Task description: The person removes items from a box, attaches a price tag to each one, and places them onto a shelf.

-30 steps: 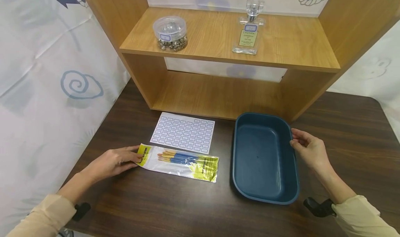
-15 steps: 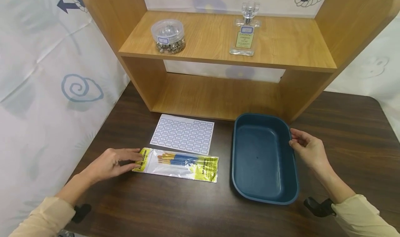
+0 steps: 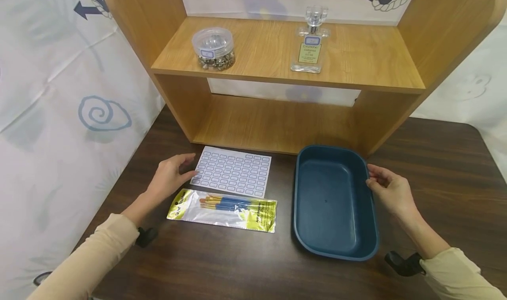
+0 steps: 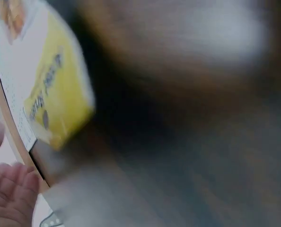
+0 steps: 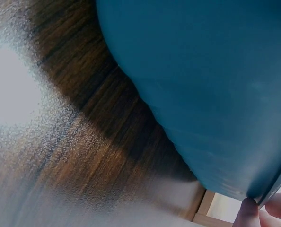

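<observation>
My left hand (image 3: pixel 170 177) hovers at the left edge of a white sheet of blue-framed label stickers (image 3: pixel 233 170), its thumb and fingers spread apart and holding nothing. Just below the sheet lies a clear and yellow packet of paintbrushes (image 3: pixel 222 210), flat on the table. The packet's yellow end (image 4: pixel 60 85) shows, blurred, in the left wrist view. On the right, my right hand (image 3: pixel 392 190) pinches the right rim of a dark blue plastic bin (image 3: pixel 325 216). Thumb and fingertips (image 5: pixel 248 215) meet the rim at the corner of the right wrist view.
Behind stands a wooden shelf unit (image 3: pixel 253 122). Its upper board bears a clear round jar of small metal pieces (image 3: pixel 214 49) and a glass perfume bottle (image 3: pixel 309 51), each with a blue-framed label. Dark wood tabletop (image 3: pixel 237 265) extends in front.
My left hand has let go of the brush packet's left end and moved up to the label sheet. The packet shifted slightly down and left. My right hand stays at the bin rim.
</observation>
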Demonstrator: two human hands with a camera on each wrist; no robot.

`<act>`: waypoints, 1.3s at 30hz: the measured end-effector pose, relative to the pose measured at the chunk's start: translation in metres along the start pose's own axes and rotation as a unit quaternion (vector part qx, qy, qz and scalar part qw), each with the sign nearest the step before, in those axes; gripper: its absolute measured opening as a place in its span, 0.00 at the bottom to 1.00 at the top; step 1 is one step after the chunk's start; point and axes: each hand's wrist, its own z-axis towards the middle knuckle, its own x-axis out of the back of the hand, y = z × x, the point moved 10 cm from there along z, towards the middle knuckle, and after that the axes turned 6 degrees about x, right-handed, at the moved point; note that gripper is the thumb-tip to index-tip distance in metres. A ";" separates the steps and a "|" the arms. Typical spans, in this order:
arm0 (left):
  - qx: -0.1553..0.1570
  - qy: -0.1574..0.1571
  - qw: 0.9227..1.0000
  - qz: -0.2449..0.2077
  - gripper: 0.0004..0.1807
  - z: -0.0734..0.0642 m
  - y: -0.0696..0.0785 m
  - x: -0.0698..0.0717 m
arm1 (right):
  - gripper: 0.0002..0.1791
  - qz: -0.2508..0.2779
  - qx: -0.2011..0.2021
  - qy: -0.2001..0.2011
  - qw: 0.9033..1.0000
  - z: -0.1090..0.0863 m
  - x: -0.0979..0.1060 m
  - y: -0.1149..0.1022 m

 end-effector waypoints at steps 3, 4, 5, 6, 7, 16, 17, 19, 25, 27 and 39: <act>0.071 -0.020 0.997 -0.009 0.29 0.013 -0.013 -0.011 | 0.21 0.002 0.005 -0.002 1.000 0.000 -0.002 -0.001; 0.093 -0.030 0.995 -0.007 0.30 0.016 -0.017 -0.014 | 0.21 0.003 0.005 -0.002 1.000 0.000 -0.002 -0.002; 0.112 -0.040 0.993 -0.004 0.31 0.019 -0.019 -0.017 | 0.21 0.003 0.006 -0.004 1.000 0.000 -0.003 -0.002; 0.129 -0.049 0.990 -0.001 0.33 0.021 -0.022 -0.020 | 0.21 0.002 0.007 -0.005 1.000 0.000 -0.003 -0.003; 0.144 -0.057 0.988 0.004 0.34 0.023 -0.023 -0.022 | 0.21 -0.001 0.008 -0.007 1.000 0.000 -0.004 -0.003; 0.183 -0.094 0.978 0.042 0.34 0.033 -0.017 -0.028 | 0.21 -0.006 -0.002 -0.007 1.000 0.000 -0.002 -0.002; 0.187 -0.097 0.977 0.041 0.34 0.034 -0.016 -0.028 | 0.21 -0.007 -0.002 -0.005 1.000 0.000 -0.002 -0.002; 0.194 -0.105 0.975 0.039 0.32 0.034 -0.016 -0.029 | 0.21 -0.009 -0.002 -0.003 1.000 0.001 -0.001 -0.003; 0.214 -0.126 0.968 0.038 0.28 0.035 -0.018 -0.032 | 0.21 -0.010 0.001 -0.008 1.000 0.001 -0.001 -0.004; 0.219 -0.130 0.966 0.036 0.26 0.035 -0.019 -0.033 | 0.21 -0.009 0.002 -0.010 1.000 0.001 -0.001 -0.004; 0.200 -0.106 0.974 0.025 0.22 0.034 -0.015 -0.032 | 0.21 -0.009 0.012 -0.004 1.000 0.003 0.007 -0.008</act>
